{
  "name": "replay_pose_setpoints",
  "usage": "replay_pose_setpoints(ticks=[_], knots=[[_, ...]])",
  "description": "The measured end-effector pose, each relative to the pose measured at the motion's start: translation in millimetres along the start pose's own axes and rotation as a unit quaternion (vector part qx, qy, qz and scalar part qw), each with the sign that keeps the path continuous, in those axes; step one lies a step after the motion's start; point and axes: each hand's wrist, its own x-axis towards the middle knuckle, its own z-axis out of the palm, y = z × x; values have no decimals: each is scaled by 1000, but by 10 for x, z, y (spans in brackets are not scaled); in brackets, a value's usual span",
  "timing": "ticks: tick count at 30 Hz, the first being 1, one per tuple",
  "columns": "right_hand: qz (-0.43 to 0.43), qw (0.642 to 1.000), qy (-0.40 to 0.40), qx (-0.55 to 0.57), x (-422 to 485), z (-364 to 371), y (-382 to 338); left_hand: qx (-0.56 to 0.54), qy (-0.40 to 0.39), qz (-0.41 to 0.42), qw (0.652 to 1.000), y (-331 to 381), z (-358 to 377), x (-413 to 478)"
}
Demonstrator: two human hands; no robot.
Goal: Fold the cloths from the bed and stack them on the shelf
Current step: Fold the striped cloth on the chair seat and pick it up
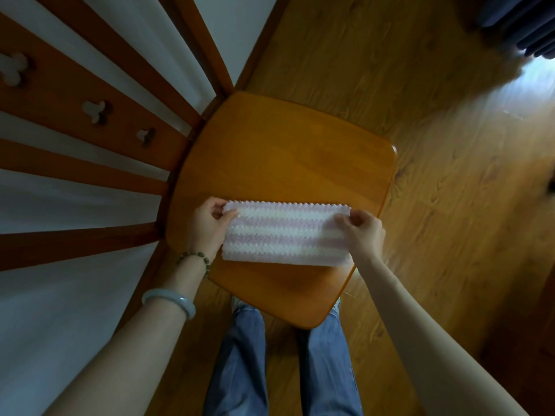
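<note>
Jeans (240,370) stand nearest, right at the near edge of the bench (285,151). Left of the bench rise the brown slats of the bed frame (90,121), pressed close against its side. A pale bangle (171,298) and a bead bracelet (196,259) sit on the left arm. The left hand (207,228) pinches the far left corner of the cloth (285,235), a pink-and-white striped strip lying on the near half of the bench. The right hand (363,232) pinches the far right corner the same way, close to the bench's right edge.

I'd say a fold is under way. Done well, both corners travel level, edges meet squarely, and the crease gets pressed flat. Right of the bench is wooden floor (435,145), with something dark (516,22) far off; I can't tell what. No shelf is in sight, and the bed frame crowds the left elbow.
</note>
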Motion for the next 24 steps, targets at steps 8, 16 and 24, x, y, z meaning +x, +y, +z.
replay_pose_setpoints(ticks=[8, 16, 24], knots=[[-326, 885, 46, -328, -130, 231, 232, 274, -6, 204, 940, -80, 246, -218], [-396, 797, -81, -448, -170, 495, 553, 444, -84, 353, 819, -446, 652, -269], [-350, 814, -106, -452, -155, 328, 584, 455, -86, 321, 826, -498, 499, -227]])
